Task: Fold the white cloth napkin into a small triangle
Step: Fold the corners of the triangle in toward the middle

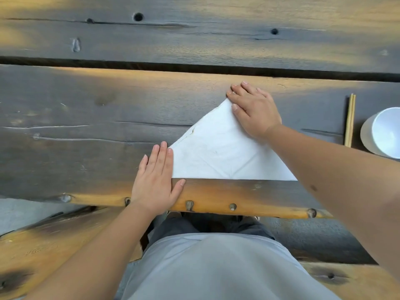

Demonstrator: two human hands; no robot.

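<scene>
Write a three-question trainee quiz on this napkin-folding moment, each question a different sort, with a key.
1. True or false: the white napkin already lies as a triangle on the wooden table.
2. Multiple choice: where does the right hand press?
A. the napkin's far tip
B. the white bowl
C. the chopsticks
3. Fill in: the left hand lies flat at the napkin's near ____ corner.

Key
1. True: one straight edge runs along the table's near side, with the point away from the person.
2. A
3. left
</scene>
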